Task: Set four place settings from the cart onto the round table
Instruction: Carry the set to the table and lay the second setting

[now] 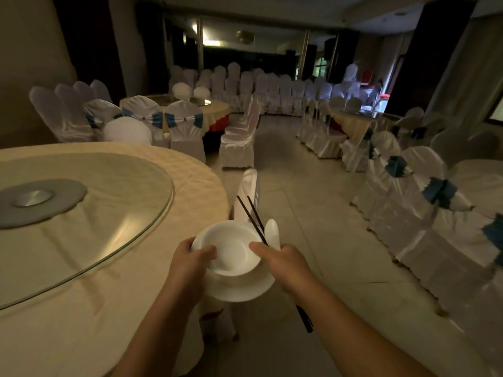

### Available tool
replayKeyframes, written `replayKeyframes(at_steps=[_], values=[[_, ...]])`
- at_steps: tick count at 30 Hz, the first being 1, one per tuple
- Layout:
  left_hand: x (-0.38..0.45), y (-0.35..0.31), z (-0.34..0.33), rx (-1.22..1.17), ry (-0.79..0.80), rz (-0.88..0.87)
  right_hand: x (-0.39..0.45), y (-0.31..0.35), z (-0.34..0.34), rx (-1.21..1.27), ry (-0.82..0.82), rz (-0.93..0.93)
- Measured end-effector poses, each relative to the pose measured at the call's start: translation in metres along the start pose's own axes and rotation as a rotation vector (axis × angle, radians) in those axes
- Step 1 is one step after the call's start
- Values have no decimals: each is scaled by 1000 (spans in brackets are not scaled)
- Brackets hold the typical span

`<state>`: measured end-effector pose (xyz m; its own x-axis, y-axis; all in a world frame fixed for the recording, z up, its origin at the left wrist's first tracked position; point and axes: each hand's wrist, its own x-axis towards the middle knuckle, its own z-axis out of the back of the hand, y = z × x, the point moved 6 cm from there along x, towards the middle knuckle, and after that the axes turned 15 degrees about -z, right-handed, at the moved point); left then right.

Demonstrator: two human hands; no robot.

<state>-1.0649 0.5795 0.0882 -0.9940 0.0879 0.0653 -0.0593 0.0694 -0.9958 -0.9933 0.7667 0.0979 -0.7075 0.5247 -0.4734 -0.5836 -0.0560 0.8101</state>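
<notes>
A small round white ceramic bowl (231,247) sits stacked on a wider white ceramic plate (242,288), both carried in the air just beyond the table edge. The left hand (190,261) grips the near-left rim of the stack, thumb curled over the bowl's lip. The right hand (283,258) touches the bowl's right rim with its thumb while its fingers clasp a pair of thin black chopsticks (251,217) and a white ceramic spoon (272,232); the chopsticks' tips angle up and away past the knuckles, and their other ends show below the wrist.

This looks like one place setting in transit, not yet put down. To the left of the hands, the visible part of the round table in its pale yellow cloth (81,308) shows no dishes, so as far as this view goes all four settings seem to remain. The cart is not in view.

On the table, further left of the hands, lies a clear glass turntable (130,213) on a grey hub. Just ahead of the hands stands a white-covered chair (247,191). Beyond is a dim banquet hall with a pale tiled floor (299,213), rows of white-covered chairs, some with blue bows, and other dressed tables.
</notes>
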Motion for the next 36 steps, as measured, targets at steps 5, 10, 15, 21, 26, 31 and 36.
replayKeyframes(at_steps=[5,10,15,21,26,31,36], values=[[63,0,-53,34,-16,3,79,33,26,4,29,10],[123,17,-93,101,-82,11,164,61,36,-12,130,48],[171,38,-141,101,-255,68,252,92,53,-88,283,50],[214,44,-155,103,-494,88,319,148,32,-202,520,81],[233,52,-125,79,-685,75,349,173,-21,-368,646,130],[280,69,-102,18,-758,52,380,213,-66,-512,666,197],[329,92,-87,-109,-868,13,422,256,-109,-611,682,259]])
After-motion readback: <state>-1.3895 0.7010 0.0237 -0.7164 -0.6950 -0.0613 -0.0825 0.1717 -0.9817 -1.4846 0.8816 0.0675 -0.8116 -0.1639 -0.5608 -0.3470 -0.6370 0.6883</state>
